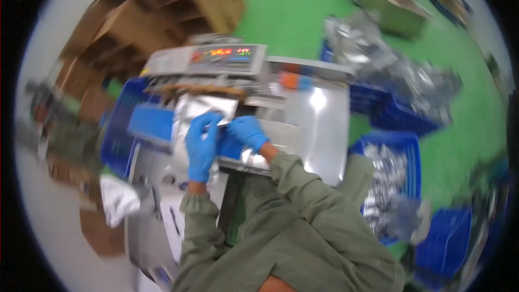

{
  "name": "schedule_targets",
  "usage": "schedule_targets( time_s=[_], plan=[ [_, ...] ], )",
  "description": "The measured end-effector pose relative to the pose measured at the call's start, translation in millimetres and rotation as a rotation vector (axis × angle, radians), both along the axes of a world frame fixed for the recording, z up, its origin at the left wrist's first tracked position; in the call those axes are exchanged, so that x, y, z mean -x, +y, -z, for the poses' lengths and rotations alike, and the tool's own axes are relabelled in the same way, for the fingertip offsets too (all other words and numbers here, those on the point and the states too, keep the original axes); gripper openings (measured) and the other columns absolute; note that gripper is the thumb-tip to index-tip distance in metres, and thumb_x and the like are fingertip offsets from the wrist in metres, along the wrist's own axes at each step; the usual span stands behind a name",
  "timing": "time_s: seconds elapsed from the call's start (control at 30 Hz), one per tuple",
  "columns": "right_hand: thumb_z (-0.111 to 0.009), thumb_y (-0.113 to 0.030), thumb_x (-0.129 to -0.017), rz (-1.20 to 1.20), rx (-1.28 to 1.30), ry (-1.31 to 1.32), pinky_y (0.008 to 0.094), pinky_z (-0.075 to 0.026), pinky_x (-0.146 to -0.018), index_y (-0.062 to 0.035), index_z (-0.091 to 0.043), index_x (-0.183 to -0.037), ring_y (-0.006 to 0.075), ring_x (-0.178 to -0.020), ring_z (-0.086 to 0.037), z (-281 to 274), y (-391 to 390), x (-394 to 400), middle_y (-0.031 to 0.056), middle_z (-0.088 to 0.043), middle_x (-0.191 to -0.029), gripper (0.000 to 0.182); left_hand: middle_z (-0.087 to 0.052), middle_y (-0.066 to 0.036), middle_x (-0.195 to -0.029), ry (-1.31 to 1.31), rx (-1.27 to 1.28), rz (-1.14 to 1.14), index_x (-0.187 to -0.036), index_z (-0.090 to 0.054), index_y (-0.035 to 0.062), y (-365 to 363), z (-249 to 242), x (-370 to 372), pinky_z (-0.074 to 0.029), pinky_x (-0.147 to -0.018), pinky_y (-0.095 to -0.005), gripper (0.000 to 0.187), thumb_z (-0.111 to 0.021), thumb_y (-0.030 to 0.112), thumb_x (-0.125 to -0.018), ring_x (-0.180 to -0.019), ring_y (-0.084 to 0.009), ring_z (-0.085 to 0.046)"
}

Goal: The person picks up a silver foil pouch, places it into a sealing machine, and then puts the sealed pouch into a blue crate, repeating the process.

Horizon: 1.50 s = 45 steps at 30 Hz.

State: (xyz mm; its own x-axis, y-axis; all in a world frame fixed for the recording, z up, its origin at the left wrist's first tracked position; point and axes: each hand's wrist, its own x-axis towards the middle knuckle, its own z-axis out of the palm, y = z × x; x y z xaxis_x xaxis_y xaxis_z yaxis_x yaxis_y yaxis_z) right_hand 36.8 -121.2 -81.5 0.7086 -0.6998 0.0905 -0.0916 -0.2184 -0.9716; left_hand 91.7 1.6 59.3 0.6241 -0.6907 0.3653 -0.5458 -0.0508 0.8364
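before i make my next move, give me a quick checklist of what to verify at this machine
1. Gloves on: ok, left hand and right hand both wear blue gloves.
2. Machine display lit: ok, its digits glow.
3. Display reading correct: cannot tell, the digits are blurred.
4. Silver sheet near the left hand: ok, just beyond its fingers.
5. Firm grip in either hand: cannot tell, the fingertips are blurred.
6. Crumpled silver bag fully inside the left tray: not ok, it appears to jut past the edge.
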Motion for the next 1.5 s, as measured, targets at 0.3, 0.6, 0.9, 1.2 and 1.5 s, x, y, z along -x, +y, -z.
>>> schedule_targets(
  time_s=[0.3,0.6,0.9,1.2,1.5],
  plan=[
    [-0.058,-0.020,-0.077,0.851,-0.354,-0.057,0.0382,-0.047,-0.070,-0.0046,-0.066,-0.084,0.0296,-0.075,-0.060,33.4,-16.6,348.0,0.0145,-0.064,-0.086,0.019,-0.060,-0.004,-0.091,0.048,-0.187,0.287,-0.094,-0.062,-0.0014,-8.3,51.9,52.6,-0.041,-0.078,-0.0270,0.024,-0.051,0.019,-0.092,-0.084,-0.0138,-0.053],
    [-0.053,-0.033,-0.079,1.321,-0.036,1.577,0.0425,-0.050,-0.066,-0.0082,-0.066,-0.088,0.0314,-0.078,-0.064,145.4,68.5,725.4,0.0153,-0.067,-0.084,0.030,-0.062,-0.005,-0.089,0.180,-0.060,0.239,-0.086,-0.064,0.0011,-46.4,35.8,114.6,-0.043,-0.077,-0.0272,0.013,-0.054,0.009,-0.087,-0.085,-0.0137,-0.056],
    [-0.053,-0.018,-0.080,0.997,0.432,1.433,0.0426,-0.048,-0.065,-0.0077,-0.066,-0.077,0.0330,-0.077,-0.062,43.2,21.7,683.9,0.0164,-0.065,-0.082,0.017,-0.065,-0.008,-0.089,0.128,-0.036,0.397,-0.084,-0.067,0.0049,-18.4,32.3,101.4,-0.045,-0.076,-0.0300,0.008,-0.061,0.009,-0.080,-0.085,-0.0184,-0.059],
    [-0.060,-0.011,-0.075,0.523,0.912,0.826,0.0425,-0.043,-0.057,-0.0057,-0.060,-0.077,0.0355,-0.065,-0.056,-259.0,57.1,456.7,0.0157,-0.057,-0.070,0.006,-0.065,-0.007,-0.089,0.128,-0.053,0.376,-0.085,-0.068,0.0059,1.9,35.6,78.5,-0.045,-0.074,-0.0284,0.009,-0.061,0.011,-0.082,-0.084,-0.0168,-0.058],
    [-0.056,-0.011,-0.077,0.129,0.969,0.245,0.0379,-0.049,-0.062,-0.0076,-0.061,-0.083,0.0318,-0.070,-0.060,-290.7,4.0,272.8,0.0125,-0.061,-0.075,0.009,-0.055,-0.012,-0.117,0.078,0.356,0.228,-0.124,-0.047,-0.0007,-6.4,-7.7,54.5,-0.041,-0.089,-0.0312,0.042,-0.054,0.022,-0.089,-0.104,-0.0194,-0.053]
  ],
)
